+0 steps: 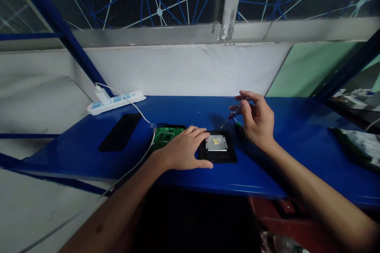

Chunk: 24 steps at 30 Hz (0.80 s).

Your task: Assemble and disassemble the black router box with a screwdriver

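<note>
My left hand (184,148) spans the left end of a flat black device casing (232,157), thumb along its near edge and fingers over its far left corner, holding it on the table. A silver metal plate (221,144) with a small yellowish pad (215,141) sits in the casing. Above the casing's far right side, my right hand (257,120) is closed around a screwdriver (230,117) with a red and clear handle. Its thin shaft slants down to the left, the tip near the casing's far edge; whether it touches is unclear. Beneath that hand lies a green-handled tool (238,124), partly hidden.
A green circuit board (166,134) lies left of the casing, partly under my left hand. A black flat panel (120,132) and white power strip (117,102) with a cable are farther left. A silvery bag (360,146) lies right on the blue table (208,180).
</note>
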### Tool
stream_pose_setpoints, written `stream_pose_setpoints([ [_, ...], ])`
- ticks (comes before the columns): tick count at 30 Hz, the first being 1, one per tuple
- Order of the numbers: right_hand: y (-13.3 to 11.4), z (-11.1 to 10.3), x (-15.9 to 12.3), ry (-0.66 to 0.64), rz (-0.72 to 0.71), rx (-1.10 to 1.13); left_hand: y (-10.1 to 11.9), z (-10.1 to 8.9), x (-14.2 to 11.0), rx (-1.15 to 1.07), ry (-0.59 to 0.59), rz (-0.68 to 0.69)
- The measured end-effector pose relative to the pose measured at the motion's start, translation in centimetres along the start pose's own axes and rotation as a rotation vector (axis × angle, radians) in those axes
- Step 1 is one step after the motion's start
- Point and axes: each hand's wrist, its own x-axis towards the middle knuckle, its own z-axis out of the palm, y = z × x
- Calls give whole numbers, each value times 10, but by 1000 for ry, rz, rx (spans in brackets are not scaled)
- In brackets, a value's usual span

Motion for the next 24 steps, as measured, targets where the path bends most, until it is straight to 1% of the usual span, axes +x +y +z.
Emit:
stream_pose_setpoints([
  [2, 1, 0, 0, 3, 9, -8, 2, -4, 2, 32, -8, -11],
  [5, 3, 2, -1, -14, 35, -7, 3, -7, 7, 89, 49, -8],
  [10, 8, 7, -4, -67, 55, -15, 3, -1, 22, 160, 145, 35],
  [14, 11, 8, -4, -70, 68, 8, 0, 4, 34, 192, 162, 55],
  [17, 12, 6, -2, -51, 72, -2, -5, 1, 40, 196, 162, 35],
  [21, 11, 3, 0, -20, 54, -27, -14, -7, 37, 160, 179, -15],
  [24, 7, 1, 1, 3, 17, -56, -17, -11, 26, 139, 207, -67],
])
